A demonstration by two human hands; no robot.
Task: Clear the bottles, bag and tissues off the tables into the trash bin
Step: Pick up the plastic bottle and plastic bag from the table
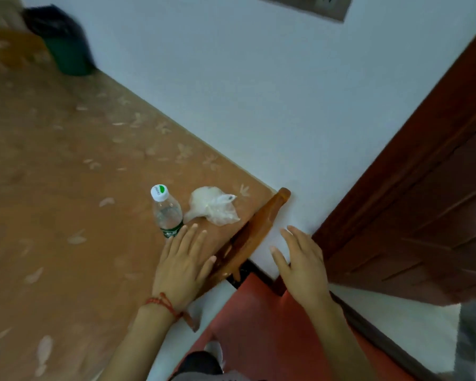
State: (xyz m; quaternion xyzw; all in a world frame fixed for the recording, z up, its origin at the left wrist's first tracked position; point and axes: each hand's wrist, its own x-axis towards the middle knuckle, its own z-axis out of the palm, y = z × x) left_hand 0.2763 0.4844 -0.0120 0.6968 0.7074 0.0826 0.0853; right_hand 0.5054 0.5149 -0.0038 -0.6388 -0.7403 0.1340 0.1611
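A clear plastic bottle [166, 211] with a white-and-green cap and green label stands upright near the table's right corner. Just right of it lies a crumpled clear plastic bag [212, 205] with white tissue inside. My left hand [183, 266] hovers flat over the table [66, 166], fingers straight, its fingertips just short of the bottle's base. My right hand [300, 266] is off the table's edge, fingers straight and spread, holding nothing. A dark green trash bin [65, 48] with a black liner stands at the far left against the wall.
The table wears an orange cloth with pale leaf prints and meets a white wall. A wooden rail [259, 229] runs along its right edge. A dark red wooden door [423, 202] stands at the right. Red flooring [259, 339] lies below.
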